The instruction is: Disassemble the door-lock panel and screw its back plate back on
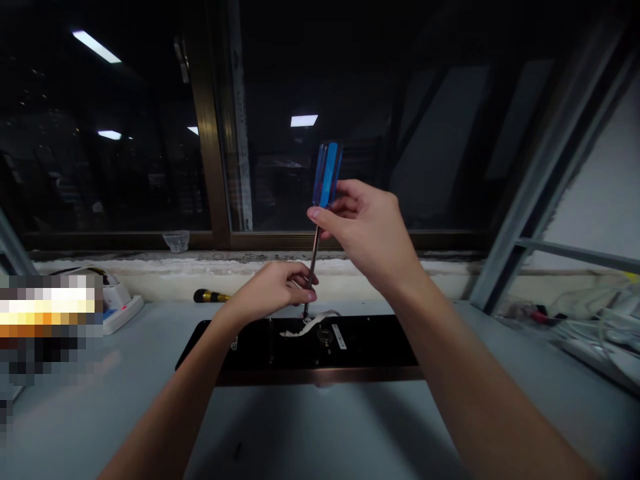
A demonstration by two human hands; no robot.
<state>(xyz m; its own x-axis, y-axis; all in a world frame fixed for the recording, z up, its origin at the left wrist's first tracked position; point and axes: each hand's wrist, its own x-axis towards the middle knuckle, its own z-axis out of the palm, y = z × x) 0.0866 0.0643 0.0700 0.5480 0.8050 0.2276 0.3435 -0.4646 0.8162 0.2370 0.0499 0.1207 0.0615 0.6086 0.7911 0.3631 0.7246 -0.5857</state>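
A screwdriver [327, 175] with a blue handle stands nearly upright, tilted a little to the right. My right hand [367, 227] grips the lower part of its handle between thumb and fingers. Lower down, my left hand [275, 290] pinches the metal shaft near the tip. The tip reaches down to a long black panel [375, 347] lying on the table, beside a pale strip or cable [313, 325]. On the panel are a small round part [325, 337] and a white label [339, 337]. Whether the tip sits in a screw I cannot tell.
A black-and-yellow screwdriver [210, 296] lies behind the panel at left. A white power strip [123, 313] is at the table's left, near a blurred-out patch. A clear plastic cup [177, 241] stands on the sill. Tangled cables [600, 327] lie right, beyond a metal post [520, 233].
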